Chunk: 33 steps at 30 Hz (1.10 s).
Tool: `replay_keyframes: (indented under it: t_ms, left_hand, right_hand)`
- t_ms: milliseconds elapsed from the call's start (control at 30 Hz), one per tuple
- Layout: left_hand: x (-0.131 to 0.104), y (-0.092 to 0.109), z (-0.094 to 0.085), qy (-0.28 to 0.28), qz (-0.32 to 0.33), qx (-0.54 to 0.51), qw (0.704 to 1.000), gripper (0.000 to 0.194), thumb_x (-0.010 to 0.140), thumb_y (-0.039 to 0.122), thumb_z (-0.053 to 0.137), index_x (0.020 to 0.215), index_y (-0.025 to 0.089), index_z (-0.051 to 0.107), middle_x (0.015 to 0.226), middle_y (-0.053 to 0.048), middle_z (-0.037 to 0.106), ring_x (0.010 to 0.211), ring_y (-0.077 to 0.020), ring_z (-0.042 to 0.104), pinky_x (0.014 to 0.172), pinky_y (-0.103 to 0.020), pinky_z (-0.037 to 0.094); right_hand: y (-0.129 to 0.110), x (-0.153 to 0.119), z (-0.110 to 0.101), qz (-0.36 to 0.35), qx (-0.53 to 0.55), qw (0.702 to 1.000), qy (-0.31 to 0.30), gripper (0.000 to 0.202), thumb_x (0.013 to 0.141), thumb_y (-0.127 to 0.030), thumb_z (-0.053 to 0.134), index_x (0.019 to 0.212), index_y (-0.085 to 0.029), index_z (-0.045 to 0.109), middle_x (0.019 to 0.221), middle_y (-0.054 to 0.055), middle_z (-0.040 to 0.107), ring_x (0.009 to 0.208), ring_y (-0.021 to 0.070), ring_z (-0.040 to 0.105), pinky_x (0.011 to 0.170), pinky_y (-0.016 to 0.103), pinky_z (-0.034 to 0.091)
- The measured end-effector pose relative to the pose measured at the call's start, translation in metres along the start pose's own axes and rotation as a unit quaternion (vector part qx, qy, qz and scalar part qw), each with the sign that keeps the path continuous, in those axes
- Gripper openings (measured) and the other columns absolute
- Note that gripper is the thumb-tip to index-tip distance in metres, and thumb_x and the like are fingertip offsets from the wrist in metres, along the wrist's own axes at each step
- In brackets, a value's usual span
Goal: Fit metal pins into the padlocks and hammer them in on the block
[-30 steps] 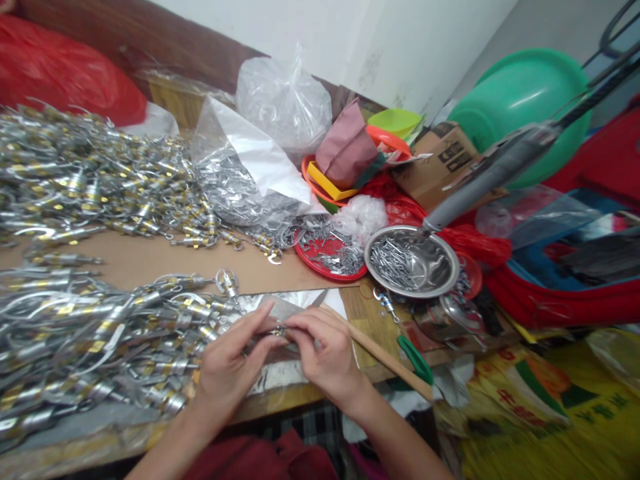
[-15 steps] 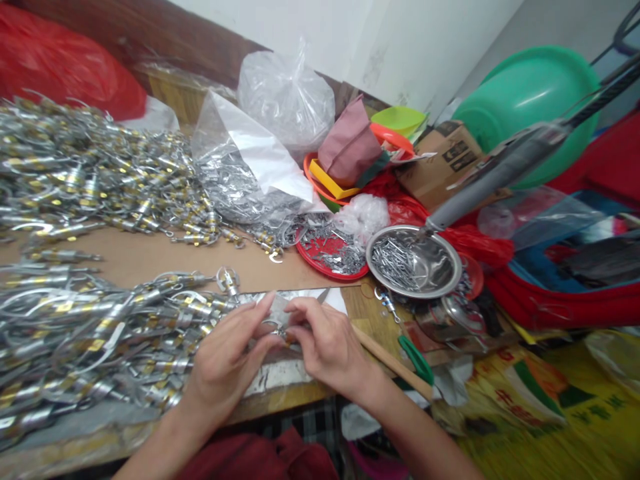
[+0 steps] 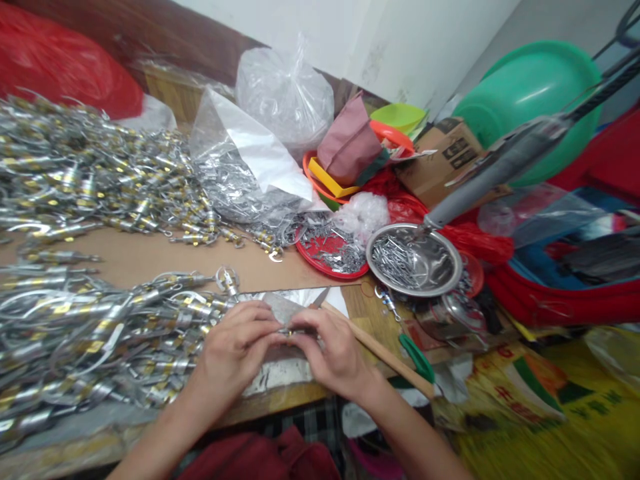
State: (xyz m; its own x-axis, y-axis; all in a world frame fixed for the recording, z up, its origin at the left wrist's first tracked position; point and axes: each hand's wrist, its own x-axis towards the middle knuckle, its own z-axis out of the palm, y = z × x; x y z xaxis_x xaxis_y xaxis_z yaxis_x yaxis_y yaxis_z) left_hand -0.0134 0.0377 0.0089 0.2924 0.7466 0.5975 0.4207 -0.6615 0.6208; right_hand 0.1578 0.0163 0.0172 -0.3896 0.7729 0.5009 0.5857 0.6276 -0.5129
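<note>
My left hand (image 3: 240, 340) and my right hand (image 3: 333, 343) meet over the near edge of the bench. Both pinch a small shiny metal fitting (image 3: 286, 332) from either side; fingertips cover most of it. Beneath them lies a grey metal plate (image 3: 283, 308) on a whitish, stained work surface (image 3: 277, 377). A hammer's wooden handle (image 3: 385, 353) slants away to the right of my right hand. Left of my left hand, many silver-and-brass fittings with hooked ends (image 3: 115, 320) lie in a heap.
A second heap of fittings (image 3: 90, 167) lies farther back. A red tray of small metal parts (image 3: 320, 257) and a steel bowl of pins (image 3: 447, 267) stand to the right. A grey metal arm (image 3: 480, 177) slants above the bowl. Green-handled tool (image 3: 417, 357) lies near the bench edge.
My left fingers, raised and spread around the metal fitting before, have come down and closed on it. My right hand stays in nearly the same place, still pinching.
</note>
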Motion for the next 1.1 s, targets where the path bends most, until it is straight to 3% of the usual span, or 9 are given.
replay_keyframes:
  t_ms: [133,267,433,567,700,867,1000,1100]
  left_hand:
    - [0.000,0.008,-0.005,-0.021,-0.105,-0.053,0.993,0.012,0.071,0.019,0.060,0.064,0.019,0.069,0.074,-0.004,0.070,0.080,-0.0180,0.063,0.075,-0.027,0.049]
    - [0.004,0.016,-0.013,-0.049,-0.129,-0.087,0.987,0.008,0.069,0.021,0.063,0.063,0.021,0.068,0.072,-0.002,0.069,0.082,-0.0164,0.062,0.078,-0.024,0.045]
    - [0.013,0.024,-0.025,-0.112,-0.181,-0.148,0.966,0.011,0.070,0.022,0.062,0.062,0.023,0.068,0.078,0.000,0.069,0.089,-0.0163,0.061,0.081,-0.021,0.042]
    - [0.009,0.028,-0.024,-0.144,-0.300,-0.263,0.906,0.011,0.069,0.026,0.064,0.059,0.023,0.069,0.075,0.001,0.070,0.075,-0.0144,0.062,0.069,-0.019,0.045]
    - [-0.002,0.032,-0.008,-0.049,-0.447,-0.383,0.807,0.004,0.060,0.024,0.071,0.061,0.019,0.070,0.064,-0.001,0.070,0.062,-0.0112,0.059,0.060,-0.017,0.046]
    - [-0.013,0.038,0.009,0.045,-0.568,-0.473,0.672,0.019,0.055,0.021,0.075,0.072,0.016,0.071,0.069,-0.003,0.070,0.064,-0.0129,0.061,0.058,-0.021,0.050]
    - [-0.023,0.039,0.009,0.052,-0.577,-0.503,0.642,0.034,0.061,0.026,0.072,0.093,0.017,0.067,0.070,-0.002,0.067,0.065,-0.0132,0.061,0.060,-0.023,0.052]
    - [-0.033,0.038,0.008,0.038,-0.552,-0.503,0.664,0.060,0.058,0.025,0.074,0.115,0.022,0.054,0.072,0.000,0.066,0.067,-0.0135,0.062,0.063,-0.023,0.051]
  right_hand:
    - [0.000,-0.009,0.002,-0.035,0.053,0.997,0.047,0.023,0.077,-0.008,0.054,0.098,-0.017,0.053,0.093,0.008,0.062,0.089,0.0156,0.058,0.077,0.028,0.049]
    - [0.001,-0.012,-0.001,-0.107,0.016,0.991,0.081,0.024,0.075,-0.002,0.054,0.094,-0.016,0.058,0.095,0.010,0.064,0.086,0.0157,0.060,0.070,0.027,0.051]
    - [-0.004,-0.014,-0.006,-0.129,0.005,0.988,0.081,0.026,0.073,-0.003,0.056,0.095,-0.016,0.060,0.092,0.009,0.066,0.081,0.0152,0.061,0.064,0.026,0.050]
    - [-0.011,-0.017,-0.006,-0.124,0.015,0.987,0.096,0.026,0.073,-0.006,0.059,0.097,-0.015,0.060,0.092,0.010,0.066,0.080,0.0146,0.062,0.064,0.025,0.050]
    - [-0.015,-0.021,-0.003,-0.101,0.011,0.989,0.105,0.027,0.075,-0.011,0.059,0.101,-0.015,0.058,0.087,0.010,0.066,0.076,0.0151,0.061,0.063,0.026,0.051]
    - [-0.021,-0.028,0.004,-0.022,0.003,0.996,0.089,0.021,0.076,-0.015,0.057,0.097,-0.013,0.061,0.075,0.008,0.064,0.067,0.0152,0.059,0.059,0.025,0.050]
    - [-0.026,-0.034,0.011,0.029,0.048,0.995,0.088,0.020,0.074,-0.014,0.058,0.094,-0.012,0.062,0.075,0.009,0.064,0.066,0.0148,0.059,0.059,0.024,0.050]
    - [-0.030,-0.036,0.013,0.056,0.064,0.992,0.097,0.020,0.073,-0.012,0.059,0.093,-0.010,0.064,0.075,0.010,0.065,0.066,0.0150,0.059,0.059,0.023,0.050]
